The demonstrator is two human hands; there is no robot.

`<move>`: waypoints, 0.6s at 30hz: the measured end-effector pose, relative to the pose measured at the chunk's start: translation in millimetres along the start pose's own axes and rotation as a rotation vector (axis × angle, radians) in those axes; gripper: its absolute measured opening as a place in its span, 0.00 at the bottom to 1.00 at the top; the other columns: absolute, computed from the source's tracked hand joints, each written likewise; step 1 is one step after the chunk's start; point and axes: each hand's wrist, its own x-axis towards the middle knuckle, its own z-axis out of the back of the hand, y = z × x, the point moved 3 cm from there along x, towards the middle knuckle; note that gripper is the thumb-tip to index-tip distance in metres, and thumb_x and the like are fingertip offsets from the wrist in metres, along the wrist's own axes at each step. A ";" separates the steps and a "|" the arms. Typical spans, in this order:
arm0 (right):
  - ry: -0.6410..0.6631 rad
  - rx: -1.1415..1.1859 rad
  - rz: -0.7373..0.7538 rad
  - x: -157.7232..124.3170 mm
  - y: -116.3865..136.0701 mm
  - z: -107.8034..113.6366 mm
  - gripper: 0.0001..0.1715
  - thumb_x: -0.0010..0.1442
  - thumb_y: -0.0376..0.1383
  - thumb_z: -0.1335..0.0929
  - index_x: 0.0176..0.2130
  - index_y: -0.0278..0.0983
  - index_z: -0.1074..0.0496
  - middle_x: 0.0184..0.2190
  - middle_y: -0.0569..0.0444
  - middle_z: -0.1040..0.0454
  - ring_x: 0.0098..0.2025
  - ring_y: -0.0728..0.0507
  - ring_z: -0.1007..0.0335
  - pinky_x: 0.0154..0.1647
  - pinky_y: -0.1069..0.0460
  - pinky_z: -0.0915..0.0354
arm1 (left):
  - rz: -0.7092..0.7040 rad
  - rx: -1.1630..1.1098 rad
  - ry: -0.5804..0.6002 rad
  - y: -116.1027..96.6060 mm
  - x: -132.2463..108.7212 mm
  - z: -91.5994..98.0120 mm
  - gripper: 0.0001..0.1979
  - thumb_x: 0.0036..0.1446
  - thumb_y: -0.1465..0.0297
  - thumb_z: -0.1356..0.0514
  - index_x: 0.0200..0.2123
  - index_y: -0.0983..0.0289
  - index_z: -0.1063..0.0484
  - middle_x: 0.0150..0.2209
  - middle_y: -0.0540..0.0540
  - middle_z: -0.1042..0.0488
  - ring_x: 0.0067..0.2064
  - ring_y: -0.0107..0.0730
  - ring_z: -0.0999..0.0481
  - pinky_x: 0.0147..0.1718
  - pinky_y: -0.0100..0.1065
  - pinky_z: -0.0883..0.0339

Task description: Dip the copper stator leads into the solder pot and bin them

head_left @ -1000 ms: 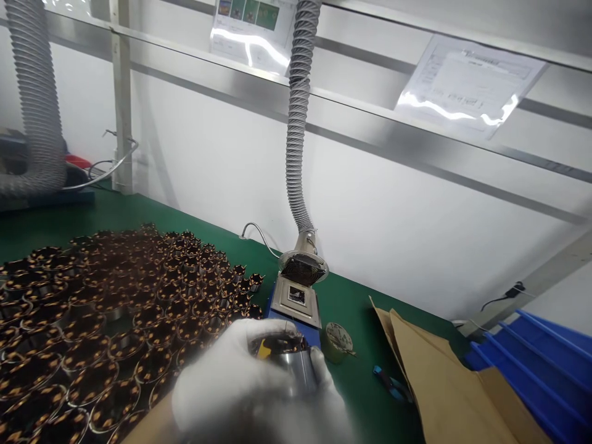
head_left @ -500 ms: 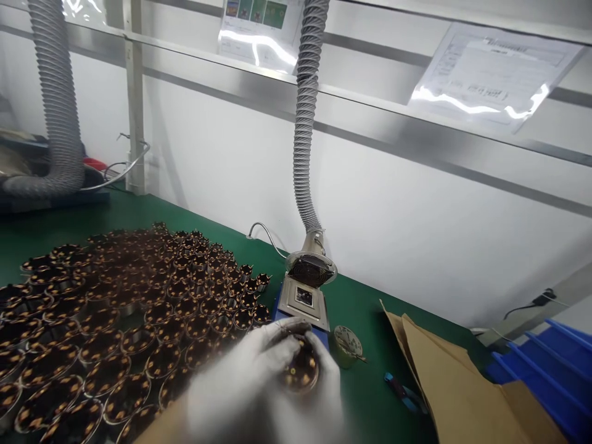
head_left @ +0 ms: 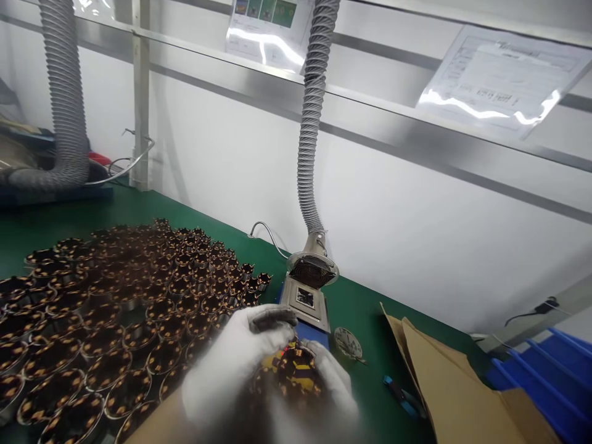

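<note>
Both my hands wear white gloves and meet low in the middle of the view. My left hand (head_left: 235, 364) curls round a round motor stator (head_left: 293, 373) with copper windings and yellow patches. On the stator's right side, my right hand (head_left: 335, 385) grips it too. The stator's open face tilts toward me. Just beyond it stands a small blue and silver solder pot (head_left: 308, 302) on the green table (head_left: 361, 308).
Many copper-wound stators (head_left: 115, 308) in metal rings cover the table's left. A grey ribbed extraction hose (head_left: 312, 123) hangs down over the pot. A round tin (head_left: 348, 343), blue-handled cutters (head_left: 400, 398), brown cardboard (head_left: 444, 382) and blue bins (head_left: 550, 376) lie right.
My hands have turned the stator, so its wound face with yellow patches now shows instead of its metal side. The view has shifted slightly right and down.
</note>
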 end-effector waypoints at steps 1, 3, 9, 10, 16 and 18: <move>0.023 0.017 -0.027 -1.6 -3.2 0.7 0.23 0.36 0.31 0.23 0.35 0.39 0.28 0.43 0.46 0.28 0.49 0.33 0.35 0.49 0.42 0.38 | -0.003 0.006 -0.032 3.7 0.3 1.8 0.16 0.47 0.67 0.33 0.39 0.66 0.30 0.37 0.56 0.28 0.39 0.33 0.29 0.41 0.28 0.34; 0.057 0.051 -0.087 -4.4 -8.7 1.6 0.21 0.39 0.33 0.24 0.36 0.40 0.28 0.43 0.47 0.28 0.49 0.34 0.35 0.49 0.42 0.37 | -0.002 0.011 -0.060 10.3 0.9 5.6 0.14 0.46 0.66 0.32 0.34 0.67 0.30 0.32 0.54 0.29 0.35 0.30 0.29 0.36 0.26 0.34; 0.061 -0.043 -0.211 -3.0 -9.4 1.2 0.23 0.38 0.38 0.23 0.36 0.40 0.29 0.46 0.47 0.30 0.52 0.35 0.38 0.52 0.43 0.39 | -0.034 0.123 -0.063 9.6 0.1 8.9 0.12 0.47 0.66 0.34 0.31 0.68 0.31 0.31 0.55 0.29 0.34 0.31 0.30 0.35 0.27 0.35; 0.045 -0.087 -0.204 -2.2 -8.5 1.5 0.23 0.38 0.39 0.23 0.36 0.40 0.30 0.46 0.47 0.30 0.52 0.35 0.38 0.52 0.43 0.40 | -0.028 0.137 -0.077 7.7 0.0 8.1 0.13 0.46 0.66 0.34 0.31 0.68 0.31 0.31 0.55 0.29 0.34 0.32 0.29 0.35 0.28 0.35; 0.101 -0.252 0.034 -0.6 -13.7 0.2 0.28 0.41 0.40 0.25 0.42 0.38 0.32 0.46 0.43 0.31 0.50 0.34 0.36 0.50 0.41 0.38 | 0.046 0.136 -0.094 -3.4 0.6 2.9 0.15 0.39 0.71 0.34 0.33 0.69 0.31 0.32 0.57 0.28 0.35 0.34 0.29 0.35 0.29 0.35; 0.153 -0.302 0.167 -0.7 -17.2 -2.0 0.29 0.44 0.40 0.26 0.46 0.37 0.34 0.46 0.42 0.31 0.48 0.33 0.34 0.46 0.40 0.35 | 0.050 0.090 -0.025 -2.9 0.5 2.0 0.21 0.40 0.73 0.33 0.40 0.66 0.32 0.38 0.57 0.29 0.40 0.35 0.29 0.39 0.30 0.35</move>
